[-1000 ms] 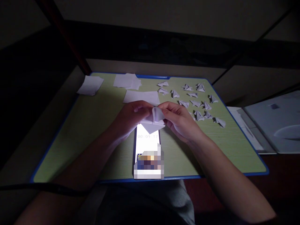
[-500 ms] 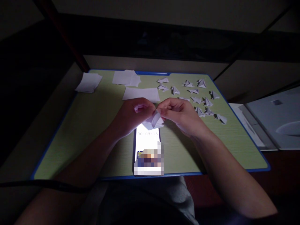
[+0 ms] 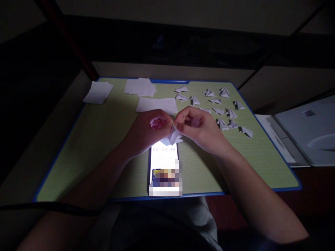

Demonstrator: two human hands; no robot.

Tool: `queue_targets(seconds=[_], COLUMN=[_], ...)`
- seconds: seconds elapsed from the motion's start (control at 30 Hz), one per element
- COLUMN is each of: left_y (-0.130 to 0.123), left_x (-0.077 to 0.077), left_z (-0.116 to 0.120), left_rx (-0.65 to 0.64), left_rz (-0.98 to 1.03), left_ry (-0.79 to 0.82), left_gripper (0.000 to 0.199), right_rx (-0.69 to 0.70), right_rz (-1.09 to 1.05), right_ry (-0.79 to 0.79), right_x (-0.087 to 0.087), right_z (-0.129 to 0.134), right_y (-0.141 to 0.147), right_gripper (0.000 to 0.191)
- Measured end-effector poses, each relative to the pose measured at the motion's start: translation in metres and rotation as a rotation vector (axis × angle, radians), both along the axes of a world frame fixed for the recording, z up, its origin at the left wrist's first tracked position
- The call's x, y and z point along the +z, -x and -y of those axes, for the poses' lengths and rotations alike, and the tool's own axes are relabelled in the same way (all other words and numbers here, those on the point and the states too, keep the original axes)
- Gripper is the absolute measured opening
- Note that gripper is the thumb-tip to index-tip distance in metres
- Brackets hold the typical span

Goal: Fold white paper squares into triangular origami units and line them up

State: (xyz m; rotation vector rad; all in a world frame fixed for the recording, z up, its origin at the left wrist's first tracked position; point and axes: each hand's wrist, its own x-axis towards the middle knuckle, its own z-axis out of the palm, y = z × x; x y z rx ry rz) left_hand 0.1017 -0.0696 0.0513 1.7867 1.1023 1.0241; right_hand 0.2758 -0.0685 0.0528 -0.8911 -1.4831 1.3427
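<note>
A small piece of folded white paper (image 3: 173,136) is held between both hands, above the top end of a lit phone (image 3: 163,158). My left hand (image 3: 151,128) is closed, thumb and forefinger pinching the paper from the left. From the right, my right hand (image 3: 197,127) pinches its upper tip, the other fingers curled. The fingertips nearly meet and hide part of the folds. Just beyond the hands lies a flat white paper strip (image 3: 157,104). Several small folded paper figures (image 3: 219,111) are spread over the right side of the table.
The green table (image 3: 91,146) has a blue rim. Loose white sheets (image 3: 138,87) lie at its back, and a stack of white paper (image 3: 98,92) at the far left corner. A dark cable (image 3: 65,208) crosses near the left forearm. A white box-like object (image 3: 309,136) stands off the right edge.
The right hand has shifted slightly at the folded paper, whose pointed flap now hangs lower and more upright. The left hand keeps its pinch, almost unmoved.
</note>
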Motion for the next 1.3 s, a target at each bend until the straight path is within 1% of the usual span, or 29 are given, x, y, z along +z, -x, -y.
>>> queue_targets(seconds=[0.2,0.43,0.53,0.63,0.73,0.87,0.93,1.0,1.13,1.3], left_y=[-0.0003,0.0008,0.0016,0.0026,0.0035,0.0036,0.0029,0.0021,0.0017,0.0021], left_x=[-0.0014,-0.0011,0.0018,0.0043,0.0057,0.0058,0.0051,0.0040,0.0011,-0.0006], left_z=[-0.0004,0.0004,0.0020,0.0035,0.0048,0.0057,0.0056,0.0049,0.0031,0.0026], left_rx=[-0.004,-0.010,-0.017,-0.020,-0.003,0.021,0.028,0.029,0.030,0.019], left_rz=[0.024,0.072,0.068,0.055,0.042,-0.028,-0.040,-0.015,0.059,0.057], left_ry=[0.008,0.001,-0.052,-0.106,-0.140,-0.236,-0.258,-0.221,-0.116,-0.115], left_gripper=[0.006,0.004,0.005,0.005,0.004,0.005,0.005,0.006,0.007,0.007], right_rx=[-0.024,0.035,0.039,0.012,-0.018,-0.029,-0.039,-0.049,-0.052,-0.009], right_rz=[0.036,-0.014,-0.033,-0.031,-0.003,0.034,0.057,0.074,0.065,0.038], right_ry=[-0.023,0.083,0.071,0.029,0.009,-0.011,-0.029,-0.044,-0.049,0.010], right_x=[-0.0004,0.0038,0.0046,0.0049,0.0044,0.0030,0.0028,0.0031,0.0037,0.0038], right_z=[0.0012,0.0003,-0.0002,-0.0002,0.0000,0.0005,0.0011,0.0020,0.0029,0.0017], right_y=[0.0010,-0.0021,-0.0030,-0.0036,-0.0042,-0.0043,-0.0037,-0.0031,-0.0027,-0.0038], right_gripper=[0.010,0.015,0.018,0.016,0.016,0.015,0.013,0.013,0.020,0.028])
